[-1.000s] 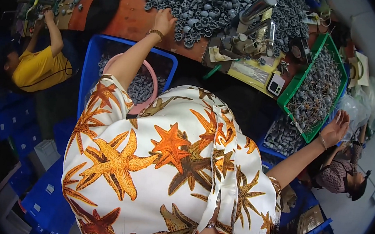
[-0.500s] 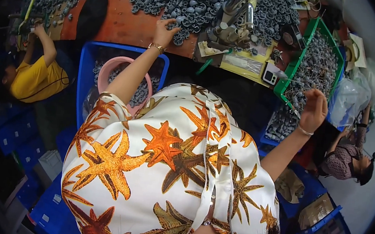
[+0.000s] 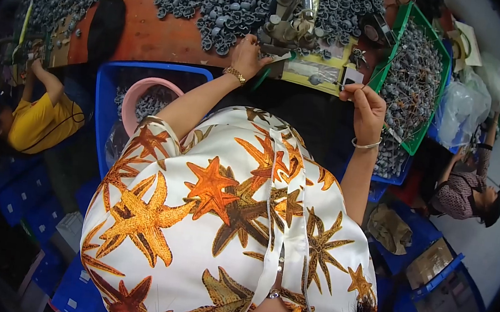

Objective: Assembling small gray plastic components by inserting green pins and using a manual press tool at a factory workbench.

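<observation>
My left hand [image 3: 248, 58] is at the foot of a metal hand press [image 3: 291, 29] on the red-brown bench. Its fingers are bent together by the tool, and what they hold is hidden. To the right, my right hand [image 3: 366, 107] is closed in a pinch beside a phone [image 3: 351, 76]. A thin pale stem seems to run left from its fingertips to a small round grey piece [image 3: 315, 79] above a yellow board [image 3: 298, 70]. Small grey plastic parts [image 3: 224, 22] lie heaped left of and behind the press.
A green crate [image 3: 413, 82] of grey parts with thin stems stands at the right. Below the bench edge is a blue bin [image 3: 103, 104] with a pink basin [image 3: 128, 107]. One person in yellow [image 3: 52, 120] works at the left, another [image 3: 462, 193] at the right.
My left hand has moved right, from the grey heap to the press. My right hand has come left and up from beside the green crate to the yellow board, its fingers now pinched.
</observation>
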Tool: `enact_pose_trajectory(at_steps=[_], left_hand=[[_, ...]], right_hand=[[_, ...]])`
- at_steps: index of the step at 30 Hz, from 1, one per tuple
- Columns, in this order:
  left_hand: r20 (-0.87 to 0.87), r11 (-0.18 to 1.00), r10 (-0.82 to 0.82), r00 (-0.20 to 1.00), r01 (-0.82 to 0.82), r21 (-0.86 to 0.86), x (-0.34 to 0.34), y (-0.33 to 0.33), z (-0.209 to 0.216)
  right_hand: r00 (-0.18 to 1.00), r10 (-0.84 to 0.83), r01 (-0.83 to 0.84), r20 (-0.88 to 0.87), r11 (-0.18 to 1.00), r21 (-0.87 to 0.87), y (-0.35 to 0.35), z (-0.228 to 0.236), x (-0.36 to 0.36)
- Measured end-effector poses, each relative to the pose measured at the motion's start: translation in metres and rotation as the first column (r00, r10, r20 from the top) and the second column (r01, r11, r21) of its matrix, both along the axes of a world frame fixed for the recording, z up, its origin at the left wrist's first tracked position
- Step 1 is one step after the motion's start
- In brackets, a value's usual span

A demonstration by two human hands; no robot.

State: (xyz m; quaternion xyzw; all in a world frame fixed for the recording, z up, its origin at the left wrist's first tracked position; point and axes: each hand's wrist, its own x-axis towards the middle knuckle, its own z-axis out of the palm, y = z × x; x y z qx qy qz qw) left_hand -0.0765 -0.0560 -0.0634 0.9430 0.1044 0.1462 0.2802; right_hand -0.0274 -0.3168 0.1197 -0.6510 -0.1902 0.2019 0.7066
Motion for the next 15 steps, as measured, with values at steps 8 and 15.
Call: enact_pose_trajectory(at_steps=[8,15], left_hand=[[0.183,0.969,0.138,0.973,-0.094,-0.231,0.011,0.057,-0.005],[-0.053,0.892,0.430,0.902,-0.433,-0.130,0.067,0.161,-0.007]], right_hand=[[0.999,0.037,-0.038,-0.009,0.988,-0.147,0.003,0.004,-0.011],[0.987,0.091,-0.116,-0.133,0.975,-0.189,0.012,-0.016,-0.029]])
